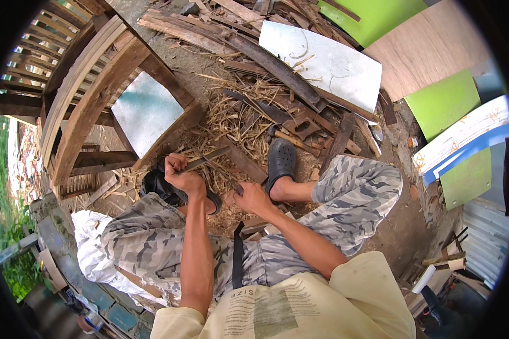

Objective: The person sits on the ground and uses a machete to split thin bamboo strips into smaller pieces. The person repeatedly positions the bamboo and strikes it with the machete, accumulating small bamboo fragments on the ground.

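Between my knees, my left hand [185, 175] is closed around one end of a flat, dark blade-like strip [209, 158], which slants up to the right. My right hand [253, 198] is closed, lower and to the right, on the end of a thin narrow piece [220, 171] whose far end meets or crosses the strip. Whether that piece is a tool or wood I cannot tell. Past my hands a handsaw [277, 114] with a wooden handle lies on wood shavings [220, 121]. A hammer [297, 141] rests just below it, by my right clog [281, 161].
A slatted wooden frame [93, 96] stands at left, with a whitish panel [147, 110] against it. Ahead lie scrap boards [181, 31] and a white sheet [322, 59]. Green panels [444, 101] and plywood [424, 45] stand at right. White cloth [90, 248] is beside my left leg.
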A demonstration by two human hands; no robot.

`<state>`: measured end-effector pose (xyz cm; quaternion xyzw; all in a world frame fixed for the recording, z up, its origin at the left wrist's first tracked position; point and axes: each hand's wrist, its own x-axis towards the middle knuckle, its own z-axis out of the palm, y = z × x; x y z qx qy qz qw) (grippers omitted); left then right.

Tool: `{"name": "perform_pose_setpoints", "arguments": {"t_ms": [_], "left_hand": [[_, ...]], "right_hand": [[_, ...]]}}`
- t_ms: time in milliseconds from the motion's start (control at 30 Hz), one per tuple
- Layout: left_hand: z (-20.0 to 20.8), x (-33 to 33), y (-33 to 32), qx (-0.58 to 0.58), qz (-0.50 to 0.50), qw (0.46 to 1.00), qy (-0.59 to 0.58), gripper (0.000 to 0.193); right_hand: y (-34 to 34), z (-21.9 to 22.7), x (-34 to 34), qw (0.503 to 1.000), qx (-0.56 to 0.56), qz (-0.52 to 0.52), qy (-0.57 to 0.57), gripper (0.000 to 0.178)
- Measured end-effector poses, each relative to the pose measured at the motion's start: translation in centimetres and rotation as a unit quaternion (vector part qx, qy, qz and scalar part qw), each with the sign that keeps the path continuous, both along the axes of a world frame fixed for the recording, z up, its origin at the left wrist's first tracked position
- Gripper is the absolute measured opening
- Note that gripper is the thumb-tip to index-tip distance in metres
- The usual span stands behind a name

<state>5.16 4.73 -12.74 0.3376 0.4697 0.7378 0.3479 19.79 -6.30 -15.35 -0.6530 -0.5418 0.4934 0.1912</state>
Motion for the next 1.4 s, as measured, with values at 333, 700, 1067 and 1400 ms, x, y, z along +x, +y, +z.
{"name": "perform_pose_setpoints", "arguments": {"t_ms": [333, 700, 1067, 1400], "left_hand": [[-0.1, -0.4, -0.2, -0.006, 0.037, 0.995, 0.095, 0.033], [0.0, -0.6, 0.1, -0.014, 0.039, 0.996, 0.082, 0.029], [0.1, -0.2, 0.4, -0.022, 0.051, 0.995, 0.083, 0.027], [0.1, -1.1, -0.2, -0.028, 0.054, 0.995, 0.077, 0.030]], "right_hand": [[0.9, -0.1, 0.3, 0.997, -0.029, 0.031, -0.059, 0.031], [0.8, -2.2, 2.5, 0.986, -0.099, 0.059, -0.118, 0.032], [1.1, -0.9, 1.4, 0.995, -0.070, 0.050, -0.051, 0.032], [1.9, 1.3, 0.0, 0.995, -0.038, 0.064, -0.059, 0.031]]}}
